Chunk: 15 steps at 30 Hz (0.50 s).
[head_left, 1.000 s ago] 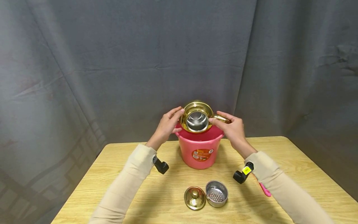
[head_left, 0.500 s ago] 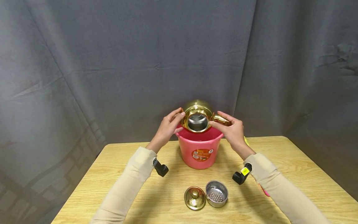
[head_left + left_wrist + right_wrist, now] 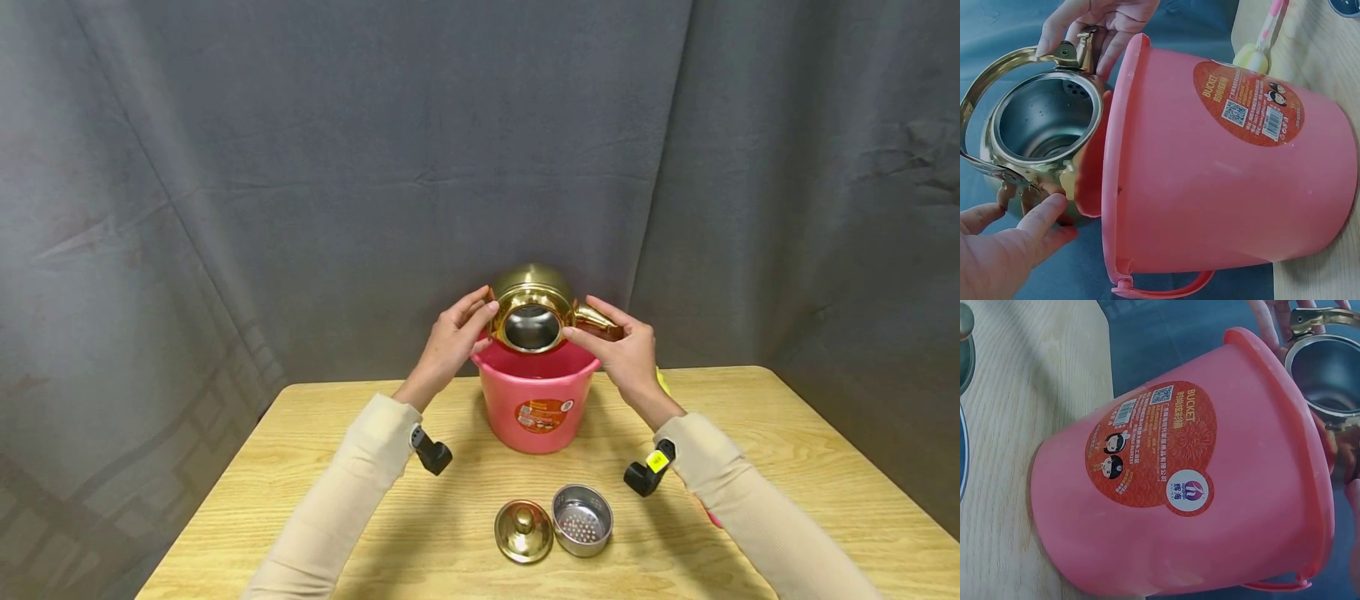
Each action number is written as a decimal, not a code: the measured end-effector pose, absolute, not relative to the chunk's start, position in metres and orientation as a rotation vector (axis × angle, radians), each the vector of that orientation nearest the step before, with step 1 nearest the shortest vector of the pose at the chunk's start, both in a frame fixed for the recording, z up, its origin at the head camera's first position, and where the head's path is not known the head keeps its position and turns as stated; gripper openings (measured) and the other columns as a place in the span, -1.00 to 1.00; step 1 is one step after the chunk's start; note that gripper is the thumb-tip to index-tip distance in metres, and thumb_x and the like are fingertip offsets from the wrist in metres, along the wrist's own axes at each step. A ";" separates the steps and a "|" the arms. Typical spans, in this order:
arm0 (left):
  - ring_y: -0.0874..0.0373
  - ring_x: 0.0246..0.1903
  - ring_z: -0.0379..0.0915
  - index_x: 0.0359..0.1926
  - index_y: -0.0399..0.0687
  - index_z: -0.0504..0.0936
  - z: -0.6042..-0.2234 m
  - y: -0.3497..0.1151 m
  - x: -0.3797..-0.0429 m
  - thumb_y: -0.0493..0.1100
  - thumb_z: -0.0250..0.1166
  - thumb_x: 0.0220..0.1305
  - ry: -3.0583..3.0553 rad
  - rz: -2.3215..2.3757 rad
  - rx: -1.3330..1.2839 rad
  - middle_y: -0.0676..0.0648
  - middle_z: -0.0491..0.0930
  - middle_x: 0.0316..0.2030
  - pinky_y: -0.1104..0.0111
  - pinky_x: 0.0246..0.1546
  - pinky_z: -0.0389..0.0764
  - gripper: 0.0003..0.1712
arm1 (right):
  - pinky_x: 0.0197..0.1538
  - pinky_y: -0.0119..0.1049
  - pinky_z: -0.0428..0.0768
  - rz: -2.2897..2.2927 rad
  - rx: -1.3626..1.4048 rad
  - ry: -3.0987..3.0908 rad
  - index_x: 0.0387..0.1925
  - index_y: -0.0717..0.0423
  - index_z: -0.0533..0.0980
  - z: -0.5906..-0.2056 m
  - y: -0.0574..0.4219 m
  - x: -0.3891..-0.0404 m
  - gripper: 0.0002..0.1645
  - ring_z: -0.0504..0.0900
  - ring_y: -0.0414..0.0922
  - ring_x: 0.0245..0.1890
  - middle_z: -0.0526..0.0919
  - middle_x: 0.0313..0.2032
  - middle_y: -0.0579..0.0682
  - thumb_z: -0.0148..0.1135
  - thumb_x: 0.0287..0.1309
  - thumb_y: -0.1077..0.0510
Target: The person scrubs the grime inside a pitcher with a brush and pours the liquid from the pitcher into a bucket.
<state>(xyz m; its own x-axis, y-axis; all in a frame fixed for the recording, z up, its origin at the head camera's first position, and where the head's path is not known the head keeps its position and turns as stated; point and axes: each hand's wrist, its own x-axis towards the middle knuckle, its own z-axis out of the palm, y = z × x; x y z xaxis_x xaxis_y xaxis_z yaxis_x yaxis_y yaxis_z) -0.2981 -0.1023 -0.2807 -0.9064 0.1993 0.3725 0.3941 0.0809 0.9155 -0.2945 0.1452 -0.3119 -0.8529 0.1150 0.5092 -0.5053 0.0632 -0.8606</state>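
A shiny gold teapot (image 3: 534, 287) with a steel inside hangs over the mouth of a pink bucket (image 3: 517, 408), tipped so that its round opening faces me and downward. On its left side, my left hand (image 3: 447, 340) holds the body between thumb and fingers. My right hand (image 3: 628, 350) grips the other side, around the base of the spout (image 3: 592, 317). The left wrist view shows the teapot's gold loop handle (image 3: 979, 81) swung out to one side, with small strainer holes inside the wall by the spout. Droplets dot the steel inside.
Nearer me on the wooden table (image 3: 315, 467) lie a gold lid (image 3: 523, 533) and a perforated steel infuser basket (image 3: 581, 521), side by side. A brush (image 3: 1255, 57) with a yellow head and pink handle lies right of the bucket, partly behind my right forearm. Grey curtain hangs behind.
The teapot has tipped further, its opening turning down toward the bucket and its rounded body rising into view above. Both hands have turned slightly with it; lid and basket stay put.
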 end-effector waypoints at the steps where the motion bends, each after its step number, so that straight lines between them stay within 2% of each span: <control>1: -0.04 0.18 0.41 0.41 -0.06 0.30 -0.281 -0.102 -0.298 0.01 0.17 0.41 -2.187 -1.939 -0.615 -0.16 0.36 0.30 0.19 -0.02 0.61 -0.37 | -0.10 -0.43 0.64 1.843 0.399 -1.891 0.22 0.20 0.49 -0.312 0.145 -0.295 -0.29 0.69 -0.22 -0.18 0.64 -0.03 0.23 0.50 -0.02 0.23; 7: -0.03 0.19 0.40 0.41 -0.05 0.30 -0.282 -0.104 -0.297 0.00 0.17 0.41 -2.189 -1.915 -0.632 -0.17 0.35 0.31 0.21 -0.01 0.60 -0.38 | -0.13 -0.43 0.65 1.812 0.430 -1.863 0.20 0.21 0.50 -0.312 0.145 -0.296 -0.27 0.69 -0.22 -0.20 0.65 -0.06 0.27 0.52 -0.08 0.30; 15: -0.02 0.19 0.38 0.41 -0.06 0.32 -0.282 -0.106 -0.295 -0.04 0.18 0.40 -2.165 -1.933 -0.632 -0.19 0.33 0.31 0.20 0.02 0.58 -0.39 | -0.06 -0.40 0.61 1.797 0.454 -1.846 0.19 0.23 0.51 -0.312 0.144 -0.296 -0.26 0.68 -0.20 -0.15 0.60 0.03 0.28 0.53 -0.11 0.33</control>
<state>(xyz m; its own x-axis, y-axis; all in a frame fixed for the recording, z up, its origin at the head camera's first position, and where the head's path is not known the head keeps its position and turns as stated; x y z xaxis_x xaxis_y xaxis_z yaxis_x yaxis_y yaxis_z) -0.2954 -0.1056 -0.2822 -0.8954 0.1973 0.3992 0.4189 0.0692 0.9054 -0.2961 0.1441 -0.3121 -0.8088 0.1165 0.5764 -0.5731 0.0635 -0.8170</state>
